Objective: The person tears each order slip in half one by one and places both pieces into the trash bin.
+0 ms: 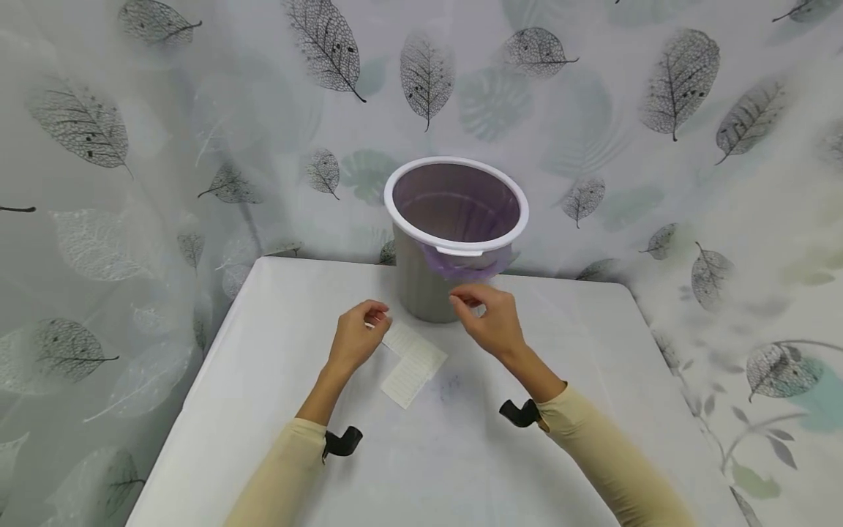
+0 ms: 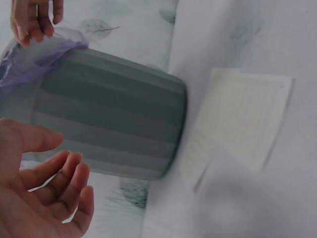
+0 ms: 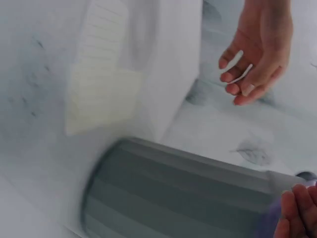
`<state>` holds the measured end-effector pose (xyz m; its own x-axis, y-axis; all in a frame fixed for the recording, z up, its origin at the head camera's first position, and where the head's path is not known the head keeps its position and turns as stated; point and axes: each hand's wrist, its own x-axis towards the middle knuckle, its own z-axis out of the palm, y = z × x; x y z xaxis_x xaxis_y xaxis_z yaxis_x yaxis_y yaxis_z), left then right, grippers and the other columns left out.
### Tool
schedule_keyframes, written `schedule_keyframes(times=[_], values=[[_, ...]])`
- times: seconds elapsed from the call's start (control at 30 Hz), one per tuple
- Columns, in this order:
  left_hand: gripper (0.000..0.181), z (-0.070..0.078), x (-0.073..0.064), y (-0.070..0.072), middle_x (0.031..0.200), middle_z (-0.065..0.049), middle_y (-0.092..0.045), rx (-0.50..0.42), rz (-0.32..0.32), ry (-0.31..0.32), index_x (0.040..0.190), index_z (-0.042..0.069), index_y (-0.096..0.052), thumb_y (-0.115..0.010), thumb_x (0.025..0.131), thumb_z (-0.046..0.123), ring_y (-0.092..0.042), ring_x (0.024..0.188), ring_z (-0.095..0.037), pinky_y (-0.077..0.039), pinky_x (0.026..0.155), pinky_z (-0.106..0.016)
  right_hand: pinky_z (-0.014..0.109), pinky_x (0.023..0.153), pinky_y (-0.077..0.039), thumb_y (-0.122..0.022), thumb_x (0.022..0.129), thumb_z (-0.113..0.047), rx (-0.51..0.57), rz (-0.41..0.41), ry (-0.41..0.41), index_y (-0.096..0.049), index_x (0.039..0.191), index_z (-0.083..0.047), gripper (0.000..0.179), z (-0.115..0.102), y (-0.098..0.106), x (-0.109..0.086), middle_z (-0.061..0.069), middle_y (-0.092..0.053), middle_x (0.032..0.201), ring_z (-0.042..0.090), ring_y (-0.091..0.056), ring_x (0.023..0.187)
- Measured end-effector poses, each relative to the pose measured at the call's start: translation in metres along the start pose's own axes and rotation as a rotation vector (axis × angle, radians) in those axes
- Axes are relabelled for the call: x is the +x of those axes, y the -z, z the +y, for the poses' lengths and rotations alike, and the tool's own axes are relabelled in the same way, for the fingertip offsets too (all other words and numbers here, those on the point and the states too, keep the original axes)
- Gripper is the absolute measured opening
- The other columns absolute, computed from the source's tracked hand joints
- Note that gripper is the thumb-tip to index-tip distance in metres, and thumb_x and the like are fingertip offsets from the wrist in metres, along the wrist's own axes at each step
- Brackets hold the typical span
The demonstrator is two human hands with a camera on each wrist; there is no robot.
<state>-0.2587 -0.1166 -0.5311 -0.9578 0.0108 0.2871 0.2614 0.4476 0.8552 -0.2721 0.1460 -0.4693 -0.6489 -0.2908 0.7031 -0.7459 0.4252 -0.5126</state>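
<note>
A grey bin (image 1: 421, 289) with a white rim (image 1: 395, 212) and a purple bag liner (image 1: 461, 266) stands at the back of a white table (image 1: 276, 410). My right hand (image 1: 490, 318) is at the bin's front, fingertips curled and pinching the liner's hanging edge (image 2: 25, 64). To the left of the bin, my left hand (image 1: 358, 337) hovers just over the table. Its curled fingers hold a thin white strip (image 3: 242, 75). Between the hands lie white lined sheets (image 1: 411, 362), overlapping, flat on the table.
A leaf-printed curtain (image 1: 99, 183) hangs behind and to both sides of the table. The table's left edge (image 1: 197, 380) and right edge (image 1: 665, 380) drop off to the curtain. Black wrist mounts (image 1: 342, 442) sit on both sleeves.
</note>
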Motion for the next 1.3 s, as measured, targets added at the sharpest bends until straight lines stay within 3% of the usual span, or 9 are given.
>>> schedule_keyframes(times=[0.23, 0.47, 0.57, 0.7, 0.83, 1.17, 1.3], values=[[0.016, -0.017, -0.026, -0.014, 0.088, -0.005, -0.069, 0.04, -0.065, 0.121, 0.105, 0.001, -0.074, -0.075, 0.091, 0.007, -0.067, 0.081, -0.02, -0.055, 0.07, -0.036, 0.036, 0.068, -0.059, -0.076, 0.092, -0.004, 0.024, -0.19, -0.203, -0.079, 0.098, -0.001, 0.007, 0.022, -0.034, -0.025, 0.002, -0.076, 0.088, 0.017, -0.071, 0.077], [0.025, -0.033, -0.05, -0.021, 0.086, -0.005, -0.069, 0.128, -0.188, 0.263, 0.106, -0.006, -0.073, -0.078, 0.091, 0.012, -0.065, 0.077, -0.021, -0.055, 0.068, -0.039, 0.035, 0.073, -0.057, -0.076, 0.091, -0.003, 0.074, -0.39, -0.438, -0.078, 0.1, 0.001, 0.01, 0.05, -0.055, -0.036, 0.003, -0.075, 0.088, 0.017, -0.07, 0.079], [0.025, -0.039, -0.058, -0.022, 0.085, -0.006, -0.069, 0.138, -0.207, 0.334, 0.104, -0.007, -0.073, -0.079, 0.09, 0.012, -0.065, 0.076, -0.02, -0.055, 0.068, -0.038, 0.03, 0.069, -0.056, -0.074, 0.091, 0.0, 0.109, -0.455, -0.55, -0.077, 0.1, 0.004, 0.011, 0.059, -0.061, -0.037, 0.004, -0.074, 0.085, 0.02, -0.071, 0.076], [0.024, -0.046, -0.065, -0.023, 0.084, -0.007, -0.071, 0.092, -0.197, 0.421, 0.102, -0.007, -0.073, -0.078, 0.09, 0.012, -0.066, 0.073, -0.019, -0.056, 0.065, -0.035, 0.026, 0.064, -0.053, -0.073, 0.091, 0.001, 0.169, -0.507, -0.662, -0.075, 0.102, 0.009, 0.014, 0.068, -0.066, -0.037, 0.008, -0.074, 0.083, 0.034, -0.073, 0.078], [0.023, -0.049, -0.072, -0.023, 0.082, -0.006, -0.072, 0.054, -0.169, 0.46, 0.101, -0.006, -0.073, -0.077, 0.089, 0.013, -0.067, 0.071, -0.019, -0.056, 0.064, -0.034, 0.028, 0.062, -0.053, -0.074, 0.091, 0.0, 0.187, -0.538, -0.709, -0.074, 0.1, 0.008, 0.012, 0.077, -0.072, -0.038, 0.008, -0.073, 0.081, 0.038, -0.073, 0.08], [0.019, -0.05, -0.078, -0.028, 0.07, -0.004, -0.069, 0.02, -0.114, 0.493, 0.098, -0.008, -0.072, -0.077, 0.089, 0.008, -0.066, 0.059, -0.015, -0.055, 0.056, -0.03, 0.025, 0.06, -0.049, -0.079, 0.085, -0.004, 0.014, -0.618, -0.68, -0.077, 0.091, 0.002, 0.009, 0.088, -0.087, -0.033, 0.001, -0.069, 0.074, 0.014, -0.063, 0.066], [0.013, -0.05, -0.078, -0.028, 0.063, -0.004, -0.067, 0.014, -0.098, 0.5, 0.092, -0.007, -0.073, -0.076, 0.087, 0.004, -0.065, 0.055, -0.015, -0.054, 0.053, -0.027, 0.025, 0.06, -0.048, -0.079, 0.085, -0.003, -0.007, -0.648, -0.727, -0.077, 0.089, 0.002, 0.006, 0.09, -0.094, -0.031, 0.002, -0.069, 0.072, 0.013, -0.061, 0.065]])
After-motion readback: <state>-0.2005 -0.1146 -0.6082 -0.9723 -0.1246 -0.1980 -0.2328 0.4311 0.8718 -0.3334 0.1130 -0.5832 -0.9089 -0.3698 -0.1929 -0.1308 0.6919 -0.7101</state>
